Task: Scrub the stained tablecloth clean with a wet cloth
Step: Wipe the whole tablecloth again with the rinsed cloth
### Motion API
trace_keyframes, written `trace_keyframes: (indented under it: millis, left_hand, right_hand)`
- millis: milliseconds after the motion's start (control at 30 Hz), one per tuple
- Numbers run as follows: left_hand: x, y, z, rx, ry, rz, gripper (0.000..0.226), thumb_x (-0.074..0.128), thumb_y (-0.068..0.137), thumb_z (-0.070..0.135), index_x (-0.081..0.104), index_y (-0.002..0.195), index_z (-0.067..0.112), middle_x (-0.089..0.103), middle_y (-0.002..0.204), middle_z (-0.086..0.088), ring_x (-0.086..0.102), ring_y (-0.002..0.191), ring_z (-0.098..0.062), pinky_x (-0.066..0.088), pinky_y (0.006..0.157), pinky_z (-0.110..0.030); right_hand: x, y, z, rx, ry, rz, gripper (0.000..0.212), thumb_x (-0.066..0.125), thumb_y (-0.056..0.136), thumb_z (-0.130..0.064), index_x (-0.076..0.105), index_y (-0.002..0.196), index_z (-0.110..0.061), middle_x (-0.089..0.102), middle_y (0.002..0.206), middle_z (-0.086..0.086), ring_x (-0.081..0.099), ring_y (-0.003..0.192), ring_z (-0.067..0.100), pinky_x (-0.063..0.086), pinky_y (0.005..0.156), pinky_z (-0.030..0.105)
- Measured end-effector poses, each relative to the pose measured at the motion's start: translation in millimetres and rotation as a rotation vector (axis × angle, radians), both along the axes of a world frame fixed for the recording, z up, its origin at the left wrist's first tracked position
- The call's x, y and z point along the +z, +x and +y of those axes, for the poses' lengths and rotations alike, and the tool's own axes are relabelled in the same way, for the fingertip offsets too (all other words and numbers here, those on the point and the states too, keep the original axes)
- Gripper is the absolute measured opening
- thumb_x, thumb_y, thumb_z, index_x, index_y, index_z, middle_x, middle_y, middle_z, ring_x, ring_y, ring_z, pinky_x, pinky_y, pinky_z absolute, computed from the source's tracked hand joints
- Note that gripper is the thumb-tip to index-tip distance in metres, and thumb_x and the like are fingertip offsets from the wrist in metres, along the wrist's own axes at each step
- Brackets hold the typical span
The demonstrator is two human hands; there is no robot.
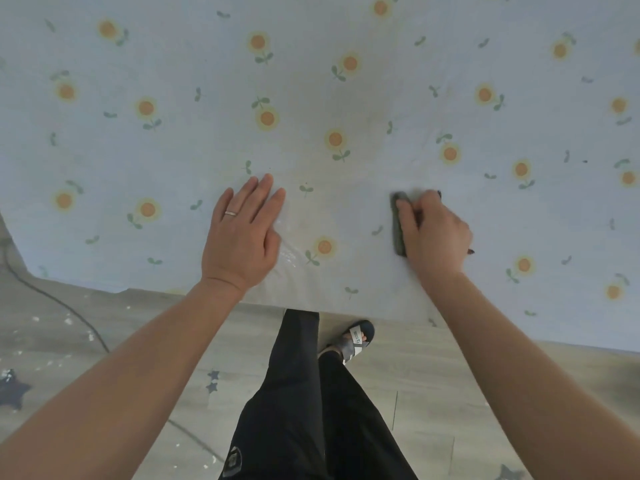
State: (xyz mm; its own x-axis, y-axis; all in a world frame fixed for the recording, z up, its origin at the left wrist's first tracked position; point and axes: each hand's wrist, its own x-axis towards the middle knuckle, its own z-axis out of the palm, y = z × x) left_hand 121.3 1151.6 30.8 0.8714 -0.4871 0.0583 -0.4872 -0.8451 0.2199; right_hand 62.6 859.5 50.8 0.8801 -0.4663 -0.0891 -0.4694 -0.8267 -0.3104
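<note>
A pale blue tablecloth point(346, 98) printed with orange flowers covers the table. A faint yellowish stain point(349, 109) runs down its middle, and a wet shiny patch point(289, 254) lies near the front edge. My left hand point(242, 237) rests flat on the tablecloth, fingers together, a ring on one finger, pressing down beside the wet patch. My right hand point(434, 233) is curled around a folded grey-green cloth point(398, 225), which sits against the tablecloth to the right of the stain. Only the left edge of the cloth shows past my fingers.
The table's front edge point(207, 292) runs across the lower middle. Below it is grey floor with a dark cable point(52, 296) at the left, star marks, my black trousers point(301, 393) and one sandalled foot point(356, 337).
</note>
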Motion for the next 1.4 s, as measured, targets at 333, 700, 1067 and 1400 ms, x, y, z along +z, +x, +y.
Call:
trace_keyframes:
  millis: [333, 700, 1067, 1400]
  left_hand:
    - [0.5, -0.4, -0.1, -0.008, -0.010, -0.015, 0.056, 0.041, 0.095, 0.019, 0.055, 0.148, 0.011, 0.044, 0.160, -0.011, 0.039, 0.150, -0.030, 0.029, 0.121, -0.056]
    - [-3.7, -0.7, 2.8, -0.002, 0.006, -0.037, 0.055, 0.041, 0.095, 0.018, 0.054, 0.148, 0.012, 0.044, 0.160, -0.011, 0.041, 0.149, -0.031, 0.029, 0.121, -0.056]
    - [-3.2, 0.7, 1.4, -0.013, 0.019, -0.018, 0.055, 0.043, 0.094, 0.017, 0.055, 0.148, 0.012, 0.045, 0.159, -0.011, 0.041, 0.148, -0.033, 0.028, 0.122, -0.055]
    - [-6.7, 1.5, 2.9, -0.031, 0.077, -0.068, 0.055, 0.042, 0.094, 0.019, 0.055, 0.147, 0.012, 0.046, 0.159, -0.012, 0.044, 0.146, -0.034, 0.030, 0.121, -0.055]
  right_hand:
    - [-8.4, 24.8, 108.5, 0.345, 0.096, -0.185, 0.039, 0.059, 0.097, -0.044, 0.051, 0.071, -0.017, 0.055, 0.059, -0.002, 0.054, 0.048, 0.023, 0.042, 0.042, 0.030]
    - [-2.6, 72.6, 17.1, -0.247, 0.021, -0.033, 0.037, 0.041, 0.104, -0.051, 0.040, 0.085, -0.019, 0.055, 0.070, -0.001, 0.057, 0.063, 0.028, 0.029, 0.057, 0.034]
    - [-7.5, -16.3, 3.0, 0.250, -0.033, -0.100, 0.042, 0.052, 0.096, -0.051, 0.055, 0.070, -0.018, 0.058, 0.060, 0.002, 0.062, 0.055, 0.028, 0.042, 0.047, 0.031]
    - [-1.4, 111.6, 31.1, -0.282, 0.082, -0.028, 0.033, 0.044, 0.101, -0.052, 0.042, 0.085, -0.023, 0.058, 0.080, 0.000, 0.061, 0.075, 0.030, 0.030, 0.061, 0.034]
